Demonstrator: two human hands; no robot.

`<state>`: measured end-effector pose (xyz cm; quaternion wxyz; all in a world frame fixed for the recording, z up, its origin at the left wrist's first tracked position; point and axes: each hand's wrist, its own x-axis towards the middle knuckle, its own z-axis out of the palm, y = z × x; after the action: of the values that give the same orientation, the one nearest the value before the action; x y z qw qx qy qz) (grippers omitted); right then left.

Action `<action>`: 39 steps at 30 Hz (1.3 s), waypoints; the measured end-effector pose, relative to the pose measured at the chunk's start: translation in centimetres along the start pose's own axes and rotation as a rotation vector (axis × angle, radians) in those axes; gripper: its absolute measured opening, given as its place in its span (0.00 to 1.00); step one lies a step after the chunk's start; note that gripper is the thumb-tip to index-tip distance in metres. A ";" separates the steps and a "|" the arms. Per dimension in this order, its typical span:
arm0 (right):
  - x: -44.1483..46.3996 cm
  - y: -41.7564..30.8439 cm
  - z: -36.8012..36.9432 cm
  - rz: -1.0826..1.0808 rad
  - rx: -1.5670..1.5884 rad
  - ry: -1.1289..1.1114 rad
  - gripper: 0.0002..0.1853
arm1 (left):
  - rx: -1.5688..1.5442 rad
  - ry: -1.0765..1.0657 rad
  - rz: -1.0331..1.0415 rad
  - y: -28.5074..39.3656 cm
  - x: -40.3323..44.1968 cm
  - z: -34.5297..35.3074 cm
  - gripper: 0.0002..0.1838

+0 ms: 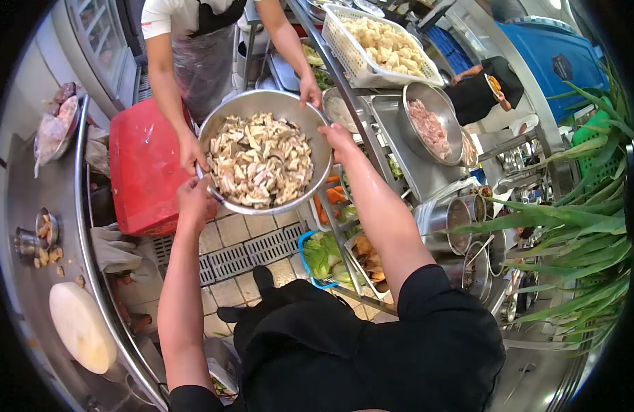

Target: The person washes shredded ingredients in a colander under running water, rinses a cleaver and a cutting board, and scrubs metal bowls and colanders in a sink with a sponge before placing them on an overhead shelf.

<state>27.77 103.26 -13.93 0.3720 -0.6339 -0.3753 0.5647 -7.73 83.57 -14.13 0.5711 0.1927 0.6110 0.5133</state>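
A big metal bowl point(320, 161) full of sliced mushrooms point(262, 161) is held up in front of me. My left hand point(192, 199) grips its rim at the near left side, fingers closed. On the right side my right hand point(339, 139) is closed on the rim, with its fingertips partly hidden. A co-worker facing me also has both hands on the bowl: one hand point(191, 151) at the left rim close to my left hand, the other hand point(310, 89) at the far right rim.
A red bin point(144, 165) stands left of the bowl. Along the right, a metal rack carries a white basket point(331, 51) and a bowl of raw meat point(430, 130). At left, a counter holds a round white board point(80, 326). Green leaves point(571, 233) hang at right.
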 end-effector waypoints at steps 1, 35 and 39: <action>0.6 0.1 0.2 0.001 -0.004 0.006 0.15 | -0.003 -0.005 -0.003 -0.1 0.9 0.8 0.13; -17.7 41.3 -5.6 0.847 -0.371 -0.317 0.14 | 0.657 0.671 -0.297 -30.4 -50.2 -39.6 0.08; -17.4 40.1 -0.6 0.794 -0.551 -0.345 0.12 | 0.012 0.985 -0.359 -40.1 -56.0 -35.2 0.07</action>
<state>29.23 69.93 -42.13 -0.1195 -0.6996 -0.2967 0.6389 -9.83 7.20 -26.39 0.2942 -0.1762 0.8333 0.4336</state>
